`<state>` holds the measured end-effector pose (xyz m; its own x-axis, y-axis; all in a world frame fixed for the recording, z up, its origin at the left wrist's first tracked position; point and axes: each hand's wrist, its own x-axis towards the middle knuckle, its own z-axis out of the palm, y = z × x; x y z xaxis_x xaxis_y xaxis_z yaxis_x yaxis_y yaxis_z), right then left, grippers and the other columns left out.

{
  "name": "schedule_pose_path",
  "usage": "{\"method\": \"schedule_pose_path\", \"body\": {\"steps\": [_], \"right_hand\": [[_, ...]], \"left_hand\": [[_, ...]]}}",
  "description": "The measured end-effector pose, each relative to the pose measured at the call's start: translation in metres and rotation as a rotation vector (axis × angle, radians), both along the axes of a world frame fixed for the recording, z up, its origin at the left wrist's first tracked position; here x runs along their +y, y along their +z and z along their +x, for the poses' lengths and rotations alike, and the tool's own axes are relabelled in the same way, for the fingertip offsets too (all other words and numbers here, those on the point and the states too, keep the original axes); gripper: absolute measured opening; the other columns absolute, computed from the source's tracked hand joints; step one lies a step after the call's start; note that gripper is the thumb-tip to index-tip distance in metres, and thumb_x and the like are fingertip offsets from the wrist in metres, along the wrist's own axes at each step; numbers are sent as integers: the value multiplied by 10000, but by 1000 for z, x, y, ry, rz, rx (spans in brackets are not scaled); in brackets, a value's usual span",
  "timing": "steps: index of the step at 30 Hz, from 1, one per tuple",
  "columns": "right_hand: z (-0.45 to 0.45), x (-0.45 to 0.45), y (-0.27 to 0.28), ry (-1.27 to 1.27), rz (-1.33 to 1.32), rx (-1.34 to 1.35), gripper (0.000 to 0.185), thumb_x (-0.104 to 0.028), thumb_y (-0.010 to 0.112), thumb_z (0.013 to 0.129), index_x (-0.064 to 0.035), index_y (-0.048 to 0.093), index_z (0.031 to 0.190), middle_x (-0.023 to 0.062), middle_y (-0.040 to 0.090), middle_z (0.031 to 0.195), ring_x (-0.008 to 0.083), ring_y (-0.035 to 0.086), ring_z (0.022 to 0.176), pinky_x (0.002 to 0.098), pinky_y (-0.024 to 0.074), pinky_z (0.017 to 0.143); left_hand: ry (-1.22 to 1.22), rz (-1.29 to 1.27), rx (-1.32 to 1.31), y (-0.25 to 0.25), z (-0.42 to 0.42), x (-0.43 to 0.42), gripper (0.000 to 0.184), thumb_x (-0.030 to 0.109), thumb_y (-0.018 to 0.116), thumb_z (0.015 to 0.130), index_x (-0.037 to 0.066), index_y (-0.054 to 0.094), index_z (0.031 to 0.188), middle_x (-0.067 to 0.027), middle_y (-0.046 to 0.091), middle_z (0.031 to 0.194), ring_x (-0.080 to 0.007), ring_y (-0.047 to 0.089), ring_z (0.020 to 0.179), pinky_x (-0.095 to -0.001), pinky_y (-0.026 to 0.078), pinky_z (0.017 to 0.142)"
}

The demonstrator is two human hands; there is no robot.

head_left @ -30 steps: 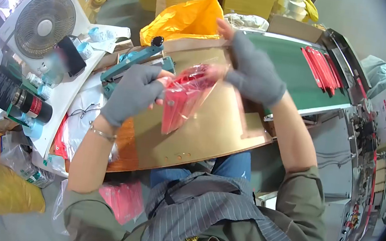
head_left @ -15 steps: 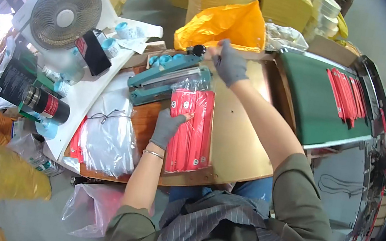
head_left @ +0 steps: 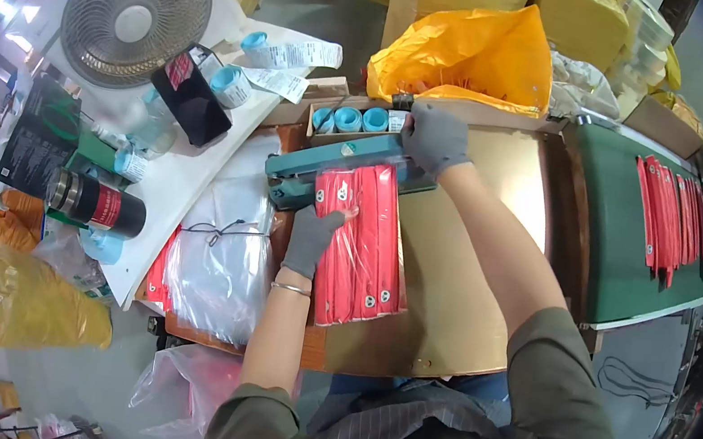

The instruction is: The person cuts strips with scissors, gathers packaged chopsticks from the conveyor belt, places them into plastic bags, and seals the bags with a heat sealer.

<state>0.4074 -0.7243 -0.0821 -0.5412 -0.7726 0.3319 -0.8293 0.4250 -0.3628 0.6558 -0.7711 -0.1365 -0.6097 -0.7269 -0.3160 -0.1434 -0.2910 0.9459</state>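
My left hand (head_left: 314, 237), in a grey fingerless glove, grips the left edge of a clear bag of flat red pieces (head_left: 360, 253), thumb on top. The bag's upper end lies in the jaws of a teal bar sealer (head_left: 337, 161). My right hand (head_left: 436, 137), gloved too, is closed at the sealer's right end, by the black knob of its arm; its fingertips are partly hidden. Beneath the bag is a brown cardboard sheet (head_left: 469, 283).
Clear bags (head_left: 222, 264) tied with cord lie left of the sealer. Beyond it are blue label rolls (head_left: 348, 119) and an open orange sack (head_left: 476, 56). A green conveyor (head_left: 611, 213) with red pieces stands right; a fan (head_left: 134, 22) and dark bottle (head_left: 97, 203) stand left.
My right hand has come down onto the sealer's arm, which is now lowered over the bag's upper end. My left hand still holds the bag. The view has shifted.
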Motion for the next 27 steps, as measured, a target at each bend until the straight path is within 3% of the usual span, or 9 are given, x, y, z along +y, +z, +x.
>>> {"method": "schedule_pose_path", "body": {"steps": [9, 15, 16, 17, 20, 21, 23, 25, 27], "right_hand": [[3, 4, -8, -24, -81, 11, 184, -253, 534, 853, -90, 583, 784, 114, 639, 776, 346, 631, 677, 465, 502, 609], [8, 29, 5, -7, -97, -292, 418, -405, 569, 870, -85, 564, 1138, 180, 629, 1013, 354, 622, 966, 449, 488, 837], [13, 55, 29, 115, -171, -664, 662, -510, 575, 871, -55, 444, 1333, 209, 596, 1070, 335, 596, 1061, 430, 454, 902], [15, 76, 2, 227, -310, -696, 696, -511, 583, 872, -38, 417, 1355, 211, 596, 1068, 323, 597, 1062, 411, 454, 895], [62, 222, 20, 528, -60, -495, 574, -389, 639, 876, -57, 470, 1313, 156, 608, 1058, 303, 613, 962, 352, 481, 823], [80, 273, 11, 656, -95, -384, 382, -310, 651, 854, -99, 582, 1165, 139, 611, 1039, 326, 609, 909, 376, 492, 801], [114, 368, 14, 762, 257, -452, 220, -245, 633, 815, -104, 656, 982, 162, 595, 1142, 342, 602, 1015, 392, 486, 860], [143, 450, -21, 762, 398, -373, 198, -249, 589, 846, -109, 650, 972, 178, 538, 1272, 356, 563, 1093, 426, 463, 907], [176, 485, -54, 571, 439, -234, 222, -256, 566, 857, -99, 637, 997, 188, 484, 1338, 370, 527, 1141, 446, 440, 939]], "left_hand": [[52, -70, 111, -9, -6, 6, 313, 122, 759, 778, 12, 664, 1056, -32, 677, 973, -101, 611, 832, -266, 486, 773], [28, -92, 99, 22, -4, 17, 380, 136, 769, 771, 8, 634, 1102, -51, 669, 1015, -128, 622, 863, -291, 495, 793], [9, -85, 88, 20, -1, 13, 384, 148, 772, 770, 9, 633, 1100, -51, 669, 1015, -132, 625, 862, -297, 498, 795], [-11, -81, 79, 21, 5, 11, 389, 160, 775, 769, 10, 632, 1099, -51, 669, 1014, -136, 627, 862, -302, 500, 796], [-79, -353, -86, -2, 42, -9, 522, 213, 781, 767, -24, 575, 1184, -133, 641, 1098, -194, 608, 985, -320, 482, 870], [-116, -430, -139, -16, 52, -7, 548, 221, 779, 768, -31, 561, 1203, -151, 630, 1126, -206, 599, 1017, -322, 475, 885], [236, -1001, -478, 21, 65, 43, 561, 210, 752, 793, -39, 527, 1243, -179, 592, 1187, -230, 562, 1103, -330, 458, 913], [299, -825, -64, 33, 63, 82, 484, 192, 717, 825, -40, 534, 1209, -156, 594, 1145, -230, 570, 1060, -336, 464, 896], [14, -864, -151, 34, 55, 128, 402, 171, 701, 839, -24, 552, 1157, -126, 604, 1044, -211, 581, 970, -336, 476, 860]]}}
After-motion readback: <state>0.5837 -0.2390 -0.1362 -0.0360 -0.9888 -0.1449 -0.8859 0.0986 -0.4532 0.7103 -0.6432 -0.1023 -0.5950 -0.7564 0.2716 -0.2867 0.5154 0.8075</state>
